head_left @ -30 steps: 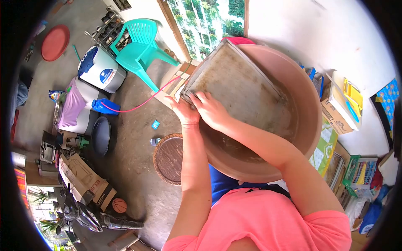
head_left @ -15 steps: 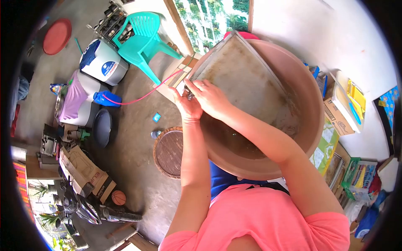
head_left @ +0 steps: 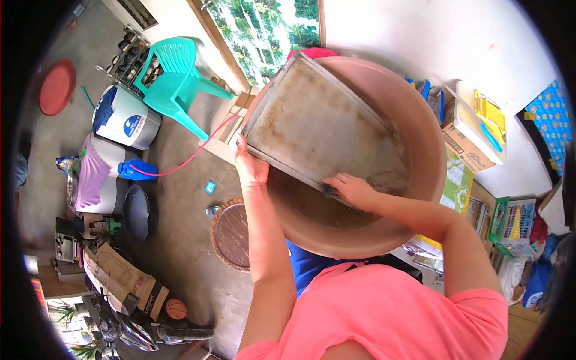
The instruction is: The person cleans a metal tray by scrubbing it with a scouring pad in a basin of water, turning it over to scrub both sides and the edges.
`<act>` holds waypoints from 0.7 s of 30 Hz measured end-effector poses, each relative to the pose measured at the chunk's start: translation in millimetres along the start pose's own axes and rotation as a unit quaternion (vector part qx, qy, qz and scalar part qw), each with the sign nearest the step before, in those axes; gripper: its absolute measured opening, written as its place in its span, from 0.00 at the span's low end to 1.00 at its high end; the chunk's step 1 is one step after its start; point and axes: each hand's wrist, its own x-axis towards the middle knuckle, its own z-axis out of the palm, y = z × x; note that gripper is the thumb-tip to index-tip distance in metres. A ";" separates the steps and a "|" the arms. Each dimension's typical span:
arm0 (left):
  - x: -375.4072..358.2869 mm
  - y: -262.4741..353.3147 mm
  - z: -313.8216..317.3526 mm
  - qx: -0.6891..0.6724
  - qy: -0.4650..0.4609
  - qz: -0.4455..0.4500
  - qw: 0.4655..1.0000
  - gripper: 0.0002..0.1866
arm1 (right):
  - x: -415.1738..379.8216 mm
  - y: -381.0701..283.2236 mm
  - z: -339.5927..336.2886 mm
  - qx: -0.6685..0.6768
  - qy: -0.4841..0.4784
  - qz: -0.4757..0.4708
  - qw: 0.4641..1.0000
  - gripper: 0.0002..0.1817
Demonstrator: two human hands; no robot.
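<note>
A framed, rectangular panel point(head_left: 324, 120) with brown stains leans inside a large brown basin point(head_left: 429, 180), its far right end dipping into murky water. My left hand point(head_left: 252, 167) is closed on the panel's left corner, thumb up along the frame. My right hand point(head_left: 353, 191) presses a small dark scrubbing pad point(head_left: 329, 190) against the near edge of the frame. Most of the pad is hidden under my fingers, and its exact kind is hard to make out.
Left of the basin stand a round brown stool point(head_left: 231, 234) and a green plastic chair point(head_left: 171, 81). A pink hose point(head_left: 192, 157) runs from a blue container point(head_left: 138, 170) toward the basin. Boxes point(head_left: 471, 135) and a green crate point(head_left: 501, 225) line the right wall.
My right hand has moved from the panel's left corner down and right along its near edge with the dark pad. My left hand has shifted to grip the corner. The view has turned slightly.
</note>
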 end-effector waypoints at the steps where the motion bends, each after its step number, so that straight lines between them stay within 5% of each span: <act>1: 3.1 -0.4 -4.7 -0.002 -0.027 0.004 1.000 0.27 | 23.1 -7.6 5.0 0.011 0.062 -0.008 0.998 0.22; 5: -11.4 1.6 18.1 0.056 -0.075 0.053 0.994 0.37 | 129.8 -54.5 -7.0 0.071 0.245 -0.016 0.967 0.21; 11: -6.8 -1.2 7.3 0.136 -0.026 0.078 0.987 0.30 | 236.1 -40.8 -27.8 0.087 0.440 -0.008 0.894 0.25; 17: -13.4 2.4 21.1 0.163 -0.003 0.079 0.983 0.41 | 265.6 35.7 -69.2 0.035 0.453 0.167 0.875 0.26; 21: -16.7 4.8 29.0 0.178 -0.010 0.067 0.982 0.44 | 234.0 93.6 -57.3 -0.034 0.432 0.249 0.867 0.17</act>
